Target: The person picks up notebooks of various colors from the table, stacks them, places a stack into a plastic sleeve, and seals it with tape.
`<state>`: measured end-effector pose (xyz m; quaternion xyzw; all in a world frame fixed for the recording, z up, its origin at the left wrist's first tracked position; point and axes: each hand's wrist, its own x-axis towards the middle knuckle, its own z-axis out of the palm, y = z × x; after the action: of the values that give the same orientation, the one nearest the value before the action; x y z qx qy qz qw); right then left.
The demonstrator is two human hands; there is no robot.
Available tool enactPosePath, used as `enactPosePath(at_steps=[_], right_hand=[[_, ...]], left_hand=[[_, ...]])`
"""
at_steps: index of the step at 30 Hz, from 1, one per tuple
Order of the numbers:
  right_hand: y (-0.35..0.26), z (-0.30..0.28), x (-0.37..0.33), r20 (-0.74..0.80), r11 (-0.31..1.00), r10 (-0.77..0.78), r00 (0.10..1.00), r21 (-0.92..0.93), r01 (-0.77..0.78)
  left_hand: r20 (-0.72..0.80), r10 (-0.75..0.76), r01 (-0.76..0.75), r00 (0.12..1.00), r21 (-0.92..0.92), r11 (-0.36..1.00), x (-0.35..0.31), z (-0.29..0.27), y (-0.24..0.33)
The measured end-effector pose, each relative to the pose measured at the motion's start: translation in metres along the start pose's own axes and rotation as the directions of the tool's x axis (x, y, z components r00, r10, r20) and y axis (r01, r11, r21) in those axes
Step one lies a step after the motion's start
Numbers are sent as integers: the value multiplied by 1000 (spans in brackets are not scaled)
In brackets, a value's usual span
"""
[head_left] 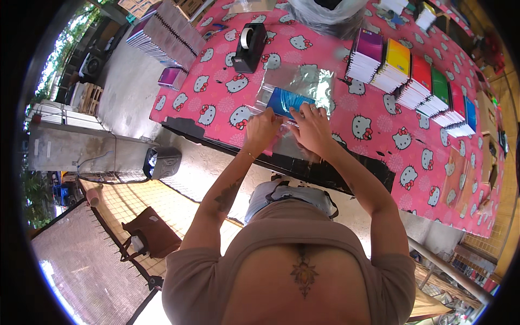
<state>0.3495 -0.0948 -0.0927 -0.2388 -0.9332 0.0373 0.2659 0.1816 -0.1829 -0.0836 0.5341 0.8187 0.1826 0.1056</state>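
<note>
A blue notebook [287, 101] lies at the table's near edge inside or under a clear plastic bag [298, 77]; the glare hides which. My left hand [262, 129] is closed at the notebook's near left corner, its fingers pinching the plastic. Over the near right corner bends my right hand [314, 130], fingertips on the notebook and plastic, thumb tucked toward the near edge. Loose plastic spreads beyond the notebook and hangs a little toward me. Past it stands a black tape dispenser [249, 49] with a roll of tape.
Stacks of spiral notebooks run along the right: purple [368, 46], yellow [398, 55], red [421, 73], green and blue. A tall notebook pile [168, 35] stands at the left edge. A pink patterned cloth [368, 103] covers the table. A grey plastic bundle [325, 19] sits at the back.
</note>
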Motion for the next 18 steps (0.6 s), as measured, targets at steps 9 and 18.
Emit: enactPosePath(at_steps=[9,18], right_hand=[[97,-5,99,749,627,165,642,423,-654],[98,-48,68,787,227,174,593,553,-801]], left_hand=[[-307,691,-689,655,135,712,11,15,-6],[-58,284,-215,957,-798,562,61,16,-47]])
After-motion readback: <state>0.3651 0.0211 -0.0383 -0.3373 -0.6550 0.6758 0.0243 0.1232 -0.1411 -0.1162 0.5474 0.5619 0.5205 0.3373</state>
